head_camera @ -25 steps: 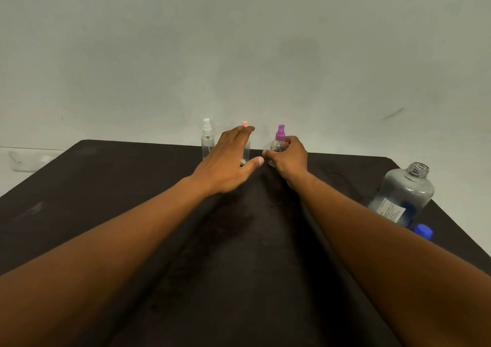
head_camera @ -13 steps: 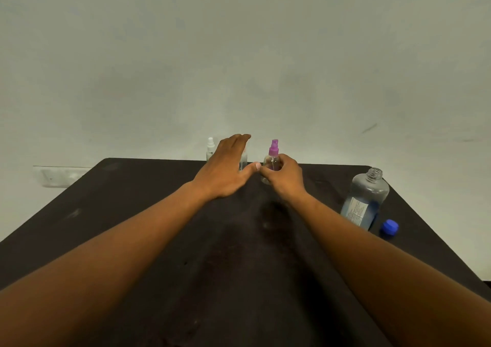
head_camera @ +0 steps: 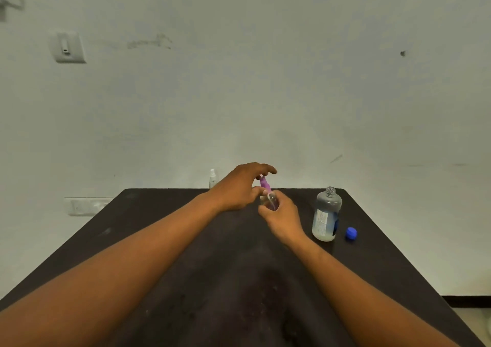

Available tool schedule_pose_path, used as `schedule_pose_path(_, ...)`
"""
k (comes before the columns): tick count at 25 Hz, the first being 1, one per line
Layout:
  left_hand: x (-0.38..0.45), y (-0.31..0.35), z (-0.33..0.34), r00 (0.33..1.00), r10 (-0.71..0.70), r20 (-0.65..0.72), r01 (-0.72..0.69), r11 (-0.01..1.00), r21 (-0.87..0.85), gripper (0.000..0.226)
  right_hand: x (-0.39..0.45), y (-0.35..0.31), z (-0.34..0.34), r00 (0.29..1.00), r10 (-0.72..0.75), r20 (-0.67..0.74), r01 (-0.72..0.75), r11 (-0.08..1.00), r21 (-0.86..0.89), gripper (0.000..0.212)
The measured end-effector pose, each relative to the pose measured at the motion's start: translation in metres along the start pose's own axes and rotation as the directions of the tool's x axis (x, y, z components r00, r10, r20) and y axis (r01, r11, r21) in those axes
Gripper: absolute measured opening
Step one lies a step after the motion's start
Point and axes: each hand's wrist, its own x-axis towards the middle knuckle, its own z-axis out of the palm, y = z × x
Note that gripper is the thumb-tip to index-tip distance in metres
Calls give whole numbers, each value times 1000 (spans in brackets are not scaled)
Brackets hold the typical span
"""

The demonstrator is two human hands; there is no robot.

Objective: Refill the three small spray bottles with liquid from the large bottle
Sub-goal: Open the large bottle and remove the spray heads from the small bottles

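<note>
Purple plastic marks the bottle in play: in the head view, a small clear spray bottle (head_camera: 269, 200) with a purple spray top (head_camera: 265, 182) is lifted off the dark table (head_camera: 159, 240) near its far edge. The right hand (head_camera: 283, 217) curls around the clear body from below, and the left hand (head_camera: 239, 187) pinches the purple top between thumb and fingers, the remaining fingers spread above it. The bottle leans slightly to the left.

A second small bottle with a white top (head_camera: 212, 178) stands at the far edge, just left of the left hand. The third small bottle cannot be seen; it may be hidden behind the hands. The large bottle (head_camera: 326, 215) stands upright to the right, its neck open, liquid in its lower part, with its blue cap (head_camera: 351, 233) lying on the table just beside it.

This looks like the unscrewing step for the first refill. Next, the top probably needs twisting free and setting down, keeping the small bottle upright, before the large bottle is lifted and tipped carefully into the narrow neck.
</note>
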Motion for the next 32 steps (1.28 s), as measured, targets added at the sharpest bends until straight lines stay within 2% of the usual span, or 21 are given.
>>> schedule_pose_path(2,0,16,-6,999,3,50,-1,999,-45,43,-14,-6,-6,1000,10,9,-10,1000,15,16)
schedule_pose_path(6,3,38,-19,992,41,116,-46,998,34,26,-31,-18,-16,1000,14,19,-15,998,68,16)
schedule_pose_path(11,4,52,-25,995,21,93,-29,995,91,13,-42,-31,-24,1000,-2,13,1,994,106,14)
schedule_pose_path(15,5,59,-27,995,-58,77,36,964,264,34,-46,-38,-22,1000,-7,0,7,994,113,17)
schedule_pose_path(17,5,60,-30,992,-73,101,49,974,222,36,-48,-40,-20,1000,-4,-1,4,993,122,16)
schedule_pose_path(20,2,63,-44,992,-15,122,8,998,62,18,-50,-44,-19,1000,13,-3,-12,992,126,13)
schedule_pose_path(22,0,63,-53,988,25,155,-28,999,17,18,-49,-45,-19,1000,9,-7,-8,992,125,13)
schedule_pose_path(24,0,60,-54,982,36,187,-42,999,27,20,-48,-46,-19,1000,7,-9,-6,991,137,11)
schedule_pose_path(27,1,58,-50,987,-1,159,-13,996,84,11,-51,-47,-17,1000,16,1,-16,989,149,10)
schedule_pose_path(30,4,57,-41,989,-91,115,69,980,186,35,-53,-47,-16,1000,23,5,-23,989,147,13)
schedule_pose_path(32,4,57,-41,990,-100,103,81,982,172,37,-51,-48,-16,1000,29,-5,-28,989,142,14)
